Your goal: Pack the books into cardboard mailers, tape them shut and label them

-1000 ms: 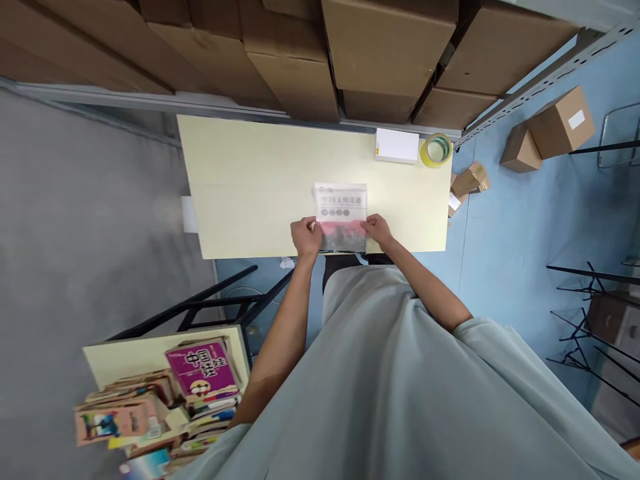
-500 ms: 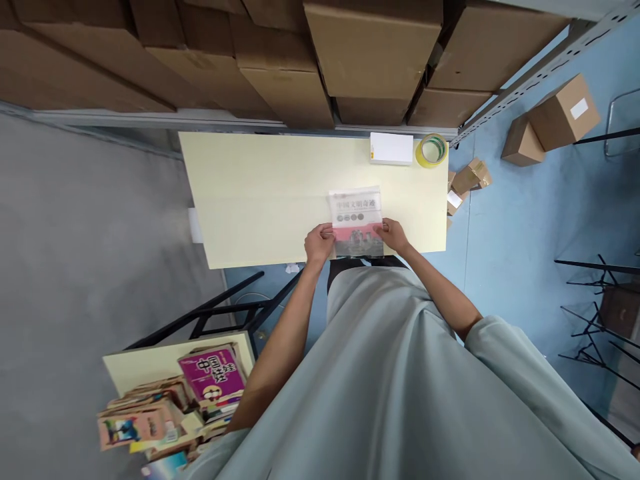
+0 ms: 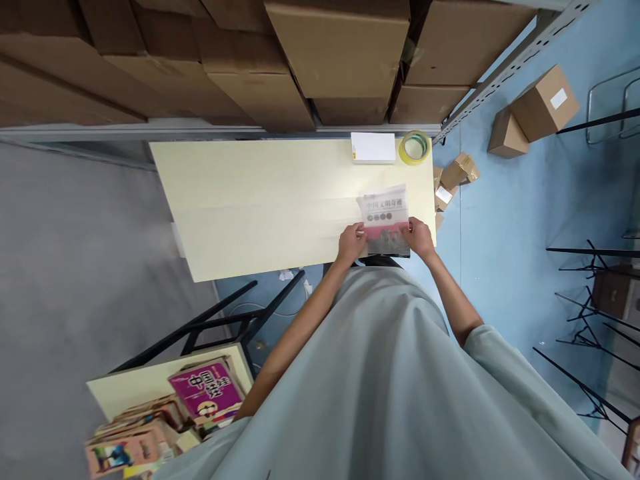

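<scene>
A book (image 3: 385, 217) with a white, pink and grey cover, apparently in a clear plastic sleeve, is held at the near edge of the pale yellow table (image 3: 240, 207). My left hand (image 3: 352, 241) pinches its left side. On the opposite side, the fingers of my right hand (image 3: 419, 238) are closed on the book's right edge. Chinese characters and a row of small round pictures face up on the cover. Beyond the book, a white box (image 3: 373, 148) lies beside a roll of yellow tape (image 3: 415, 147) at the table's far right.
Cardboard boxes (image 3: 340, 53) fill a shelf over the table's far edge. To the lower left, a stool (image 3: 125, 381) bears stacked books, with a purple book (image 3: 207, 392) on top. More cartons (image 3: 543, 107) rest on the blue floor at right, along with black metal frames (image 3: 590, 250).
Both hands and the book have shifted right along the table's near edge, still gripped at both sides. The camera view has also turned slightly.
</scene>
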### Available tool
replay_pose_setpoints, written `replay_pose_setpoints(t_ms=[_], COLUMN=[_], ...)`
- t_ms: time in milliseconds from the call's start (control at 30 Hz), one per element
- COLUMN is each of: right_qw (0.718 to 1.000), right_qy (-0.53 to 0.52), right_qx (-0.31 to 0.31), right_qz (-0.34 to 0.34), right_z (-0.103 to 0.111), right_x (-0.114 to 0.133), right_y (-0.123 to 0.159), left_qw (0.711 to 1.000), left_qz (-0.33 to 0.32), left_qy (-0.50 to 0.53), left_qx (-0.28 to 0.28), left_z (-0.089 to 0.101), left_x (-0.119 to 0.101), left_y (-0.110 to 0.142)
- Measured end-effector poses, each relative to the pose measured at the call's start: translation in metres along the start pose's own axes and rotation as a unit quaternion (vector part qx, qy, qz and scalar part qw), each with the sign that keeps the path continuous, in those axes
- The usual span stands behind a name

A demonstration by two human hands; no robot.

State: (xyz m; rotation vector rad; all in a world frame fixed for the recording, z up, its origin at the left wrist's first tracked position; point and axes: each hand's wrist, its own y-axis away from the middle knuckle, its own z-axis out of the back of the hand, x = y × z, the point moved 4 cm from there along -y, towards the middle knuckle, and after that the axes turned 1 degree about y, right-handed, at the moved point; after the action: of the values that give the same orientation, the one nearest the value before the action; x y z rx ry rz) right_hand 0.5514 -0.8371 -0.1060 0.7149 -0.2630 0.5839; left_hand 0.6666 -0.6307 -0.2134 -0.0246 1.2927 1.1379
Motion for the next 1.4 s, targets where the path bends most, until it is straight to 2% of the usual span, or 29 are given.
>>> replay_pose_setpoints(t_ms=[100,200,333,433,533,667,767,900,1067,1167,1300,1400], right_qw=[0.999,0.998,0.988,0.975,0.974,0.989,0.987,0.980,0.966,0.959,0.925,0.927], right_qy=[0.025,0.015,-0.053,-0.107,-0.120,-0.085,-0.093,-0.138,-0.217,-0.250,-0.337,-0.331], right_qx=[0.007,0.019,0.060,0.105,0.119,0.112,0.131,0.137,0.112,0.111,0.160,0.167], right_qz=[0.025,0.063,0.132,0.164,0.148,0.055,-0.003,-0.047,-0.085,-0.081,-0.073,-0.058], right_z=[-0.007,-0.018,-0.041,-0.060,-0.073,-0.085,-0.097,-0.116,-0.131,-0.136,-0.144,-0.141], right_x=[0.024,0.054,0.094,0.108,0.100,0.071,0.058,0.057,0.058,0.058,0.060,0.057], right_y=[0.015,0.031,0.043,0.042,0.027,-0.004,-0.019,-0.027,-0.030,-0.031,-0.028,-0.024], left_qw=[1.000,1.000,0.990,0.988,0.988,0.982,0.979,0.969,0.982,0.979,0.975,0.979], left_qz=[0.002,0.007,-0.028,-0.037,-0.018,0.016,0.057,0.116,0.077,0.105,0.131,0.123], left_qy=[-0.023,0.019,0.130,0.125,0.094,0.074,0.057,0.051,-0.002,-0.019,0.026,0.042], left_qx=[-0.003,-0.004,-0.043,-0.086,-0.122,-0.173,-0.189,-0.214,-0.171,-0.175,-0.178,-0.160], left_z=[0.006,0.020,0.055,0.083,0.104,0.121,0.127,0.129,0.127,0.128,0.129,0.125], left_x=[0.005,0.005,-0.007,-0.014,-0.008,0.017,0.038,0.056,0.060,0.066,0.075,0.075], left_y=[0.002,0.013,0.041,0.060,0.064,0.048,0.033,0.022,0.018,0.018,0.020,0.022])
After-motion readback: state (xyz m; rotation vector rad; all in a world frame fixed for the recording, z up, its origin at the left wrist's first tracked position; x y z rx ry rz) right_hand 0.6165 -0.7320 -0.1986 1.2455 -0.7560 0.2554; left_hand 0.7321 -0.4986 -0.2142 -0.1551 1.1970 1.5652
